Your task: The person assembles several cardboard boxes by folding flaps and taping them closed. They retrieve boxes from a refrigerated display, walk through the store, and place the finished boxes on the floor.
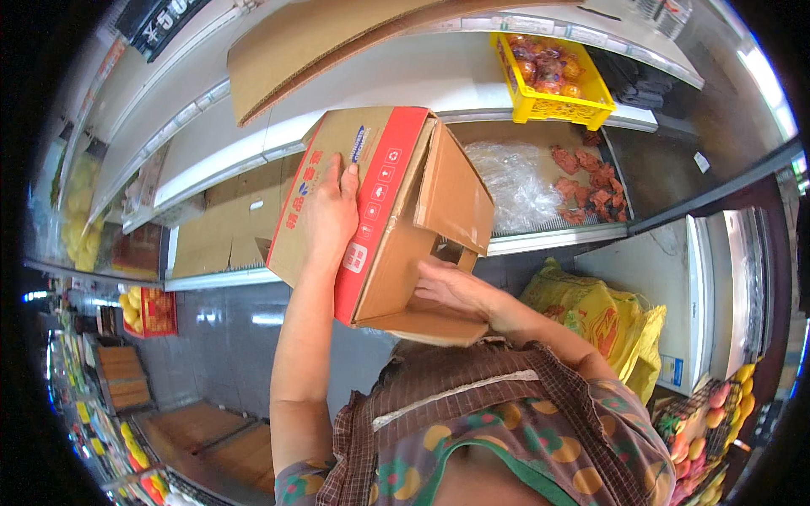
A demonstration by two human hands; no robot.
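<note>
A brown and red cardboard box (392, 169) is tilted in front of my body, its open end toward the right. My left hand (332, 211) lies on its printed face with the fingers stretched out flat. At the open end, my right hand (456, 287) reaches in past the flaps, fingers extended against the inner cardboard; some fingertips are hard to make out. One flap (456, 190) hangs out above that hand. Most of the box's inside is hidden, though a small dark gap shows near my right fingers.
Behind the box run white shelves (388, 72) with a flattened cardboard sheet (304, 51) above. A yellow crate (561, 105) of bagged fruit stands at the back right. Below it lie clear plastic wrap (510, 185) and crumpled reddish pieces (595, 177). A yellow sack (591, 316) sits right of me.
</note>
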